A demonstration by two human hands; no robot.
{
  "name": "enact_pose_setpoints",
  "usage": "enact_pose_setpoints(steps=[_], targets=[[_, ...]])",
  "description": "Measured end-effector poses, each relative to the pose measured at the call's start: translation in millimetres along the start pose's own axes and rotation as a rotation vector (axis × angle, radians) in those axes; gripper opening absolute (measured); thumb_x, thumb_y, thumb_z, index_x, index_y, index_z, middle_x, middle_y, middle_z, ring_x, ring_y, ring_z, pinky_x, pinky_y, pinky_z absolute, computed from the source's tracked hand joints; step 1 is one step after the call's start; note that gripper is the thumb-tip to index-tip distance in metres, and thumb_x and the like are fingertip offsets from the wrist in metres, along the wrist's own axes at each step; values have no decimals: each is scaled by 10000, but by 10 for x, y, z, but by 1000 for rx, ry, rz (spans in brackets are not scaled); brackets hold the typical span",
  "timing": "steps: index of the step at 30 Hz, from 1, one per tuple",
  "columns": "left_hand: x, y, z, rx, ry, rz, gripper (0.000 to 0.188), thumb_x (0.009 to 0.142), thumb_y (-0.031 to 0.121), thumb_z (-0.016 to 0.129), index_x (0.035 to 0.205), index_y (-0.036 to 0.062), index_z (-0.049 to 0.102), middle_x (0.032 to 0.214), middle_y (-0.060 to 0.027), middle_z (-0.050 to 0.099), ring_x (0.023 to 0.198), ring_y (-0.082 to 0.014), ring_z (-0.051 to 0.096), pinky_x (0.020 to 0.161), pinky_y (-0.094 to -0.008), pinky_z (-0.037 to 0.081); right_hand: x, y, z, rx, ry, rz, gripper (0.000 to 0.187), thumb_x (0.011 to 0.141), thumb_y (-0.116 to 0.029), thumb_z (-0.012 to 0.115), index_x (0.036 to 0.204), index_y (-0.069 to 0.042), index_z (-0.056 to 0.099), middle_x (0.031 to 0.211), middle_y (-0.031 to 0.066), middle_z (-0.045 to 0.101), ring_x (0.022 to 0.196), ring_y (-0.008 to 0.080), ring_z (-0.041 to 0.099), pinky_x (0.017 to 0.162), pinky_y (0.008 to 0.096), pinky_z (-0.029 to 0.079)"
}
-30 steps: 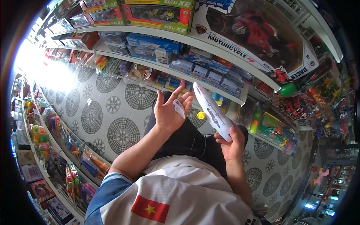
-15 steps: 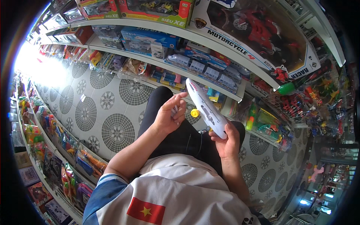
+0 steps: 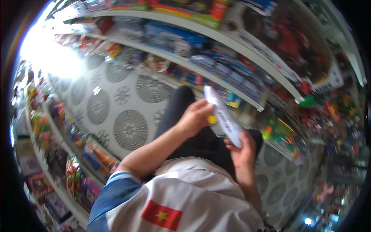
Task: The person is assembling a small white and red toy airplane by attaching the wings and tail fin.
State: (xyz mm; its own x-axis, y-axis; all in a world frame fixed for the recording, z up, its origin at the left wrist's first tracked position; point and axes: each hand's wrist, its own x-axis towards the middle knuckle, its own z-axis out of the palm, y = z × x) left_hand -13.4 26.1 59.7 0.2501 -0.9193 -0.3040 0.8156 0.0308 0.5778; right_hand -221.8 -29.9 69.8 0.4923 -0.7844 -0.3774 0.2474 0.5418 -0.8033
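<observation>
A white toy airplane body, long and rounded with dark markings along its side, is held slanted above my lap. No wings show on it. Round the lower right end of it my right hand is closed, thumb on top. My left hand has its fingers bent and pressed together at the upper end of the body, appearing to pinch its edge; motion blur softens the contact. A yellow round part shows between my left hand and the body, on the underside.
Beyond my knees, shelves carry boxed toys, with a large motorcycle box at upper right. Bagged toys hang at right and fill the racks on the left. Patterned floor tiles run between.
My left hand has moved right, from pointing beside the toy airplane to touching its upper end. The body has turned so its side appears narrower. The whole view has shifted and blurred.
</observation>
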Motion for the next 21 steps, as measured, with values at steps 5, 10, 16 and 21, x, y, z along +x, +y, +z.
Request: enact_pose_setpoints(steps=[5, 10, 16, 21], targets=[[89, -190, -122, 143, -126, 18, 321, 918, 340, 668, 1118, 116, 557, 794, 63, 490, 520, -21, 328, 439, -185, 228, -176, -54, 134, -491, 34, -299, 563, 899, -220, 670, 1335, 69, 465, 1089, 195, 648, 812, 227, 699, 644, 276, 593], [42, -192, -183, 149, -93, 23, 311, 939, 393, 631, 1070, 122, 553, 728, 63, 449, 510, -28, 336, 436, -198, 223, -172, 78, 136, -718, -57, -477, 573, 863, -208, 729, 1309, 71, 502, 1096, 192, 655, 895, 235, 684, 749, 313, 574], [152, -250, -308, 163, 4, 7, 276, 922, 372, 580, 1020, 114, 562, 714, 41, 478, 490, -52, 358, 427, -227, 226, -136, -51, 156, -944, -295, -728, 532, 871, -208, 678, 1280, 98, 530, 1117, 210, 658, 978, 254, 659, 847, 362, 517], [284, -220, -553, 67, -139, 45, 488, 818, 371, 645, 1142, 13, 574, 1029, -121, 661, 873, -228, 661, 801, -400, 555, -92, -122, 83, -617, -141, -387, 327, 934, -62, 570, 1238, 60, 570, 935, 125, 702, 874, 161, 677, 822, 290, 530]])
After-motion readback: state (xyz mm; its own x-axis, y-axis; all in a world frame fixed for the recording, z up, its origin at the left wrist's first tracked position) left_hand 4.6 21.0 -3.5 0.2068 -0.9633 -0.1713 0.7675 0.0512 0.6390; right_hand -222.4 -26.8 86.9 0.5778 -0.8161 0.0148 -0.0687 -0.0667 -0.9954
